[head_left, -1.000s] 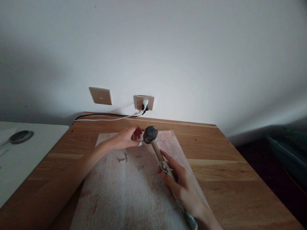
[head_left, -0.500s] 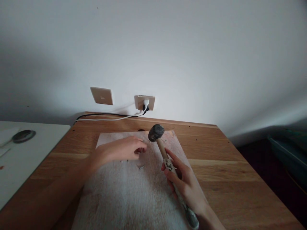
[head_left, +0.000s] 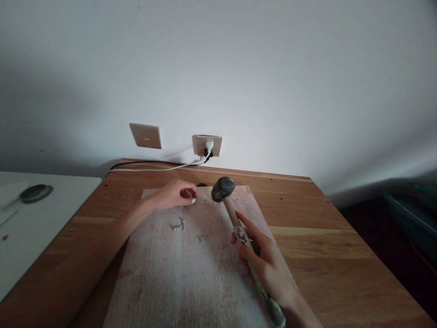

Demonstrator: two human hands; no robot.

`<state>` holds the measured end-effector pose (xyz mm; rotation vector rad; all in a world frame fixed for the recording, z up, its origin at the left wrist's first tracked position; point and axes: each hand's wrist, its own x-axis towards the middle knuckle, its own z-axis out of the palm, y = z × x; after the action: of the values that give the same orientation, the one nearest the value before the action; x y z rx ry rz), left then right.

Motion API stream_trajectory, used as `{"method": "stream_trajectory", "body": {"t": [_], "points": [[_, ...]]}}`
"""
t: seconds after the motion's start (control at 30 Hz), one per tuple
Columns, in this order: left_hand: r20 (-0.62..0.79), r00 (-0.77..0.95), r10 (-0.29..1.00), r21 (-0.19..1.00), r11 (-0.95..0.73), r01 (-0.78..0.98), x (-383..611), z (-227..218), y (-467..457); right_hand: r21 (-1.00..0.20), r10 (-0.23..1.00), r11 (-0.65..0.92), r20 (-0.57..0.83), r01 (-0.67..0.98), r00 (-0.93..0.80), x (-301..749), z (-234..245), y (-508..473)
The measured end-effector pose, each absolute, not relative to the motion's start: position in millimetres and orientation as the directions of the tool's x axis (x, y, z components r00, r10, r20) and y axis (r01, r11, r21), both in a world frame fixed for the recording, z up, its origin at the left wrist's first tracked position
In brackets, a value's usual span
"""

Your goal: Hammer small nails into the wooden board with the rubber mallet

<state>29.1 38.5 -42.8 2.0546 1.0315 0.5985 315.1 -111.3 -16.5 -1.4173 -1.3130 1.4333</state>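
Observation:
My right hand (head_left: 262, 259) is wrapped around the handle of a rubber mallet (head_left: 223, 189), whose dark head is raised toward the back of a pale, worn board (head_left: 164, 273). Over the board's back left part, my left hand (head_left: 175, 195) has its fingers curled together in a pinch. A small whitish spot shows at those fingertips, too small to make out. Several metal screws or nails lie on the board, among them a pair (head_left: 179, 225) left of the middle and one (head_left: 203, 237) nearer the centre. A few more small ones are near the mallet head.
The board rests on a wooden tabletop (head_left: 327, 255) against a white wall. A wall socket (head_left: 216, 145) holds a white plug, with white and black cables (head_left: 153, 164) running left along the table's back edge. To the left is a white surface with a dark round object (head_left: 36, 193).
My left hand has moved back and left, away from the middle of the board, uncovering the pair of screws or nails. My right hand and the mallet have hardly moved.

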Motion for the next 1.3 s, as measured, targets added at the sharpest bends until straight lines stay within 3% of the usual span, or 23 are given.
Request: {"method": "stream_trajectory", "body": {"t": [0.5, 0.87, 1.3], "points": [[0.068, 0.59, 0.804, 0.79, -0.404, 0.461, 29.6, -45.9, 34.4, -0.961, 0.957, -0.227, -0.25, 0.161, -0.144, 316.0, -18.4, -112.9], [0.174, 0.422, 0.89, 0.85, -0.352, 0.391, 36.6, -65.4, 23.1, -0.965, 0.952, -0.213, -0.24, 0.151, -0.191, 305.3, -15.0, -111.7], [0.143, 0.416, 0.898, 0.803, -0.351, 0.482, 37.5, -58.1, 21.2, -0.972, 0.946, -0.139, -0.187, 0.188, -0.266, 289.9, -36.7, -117.5]]}}
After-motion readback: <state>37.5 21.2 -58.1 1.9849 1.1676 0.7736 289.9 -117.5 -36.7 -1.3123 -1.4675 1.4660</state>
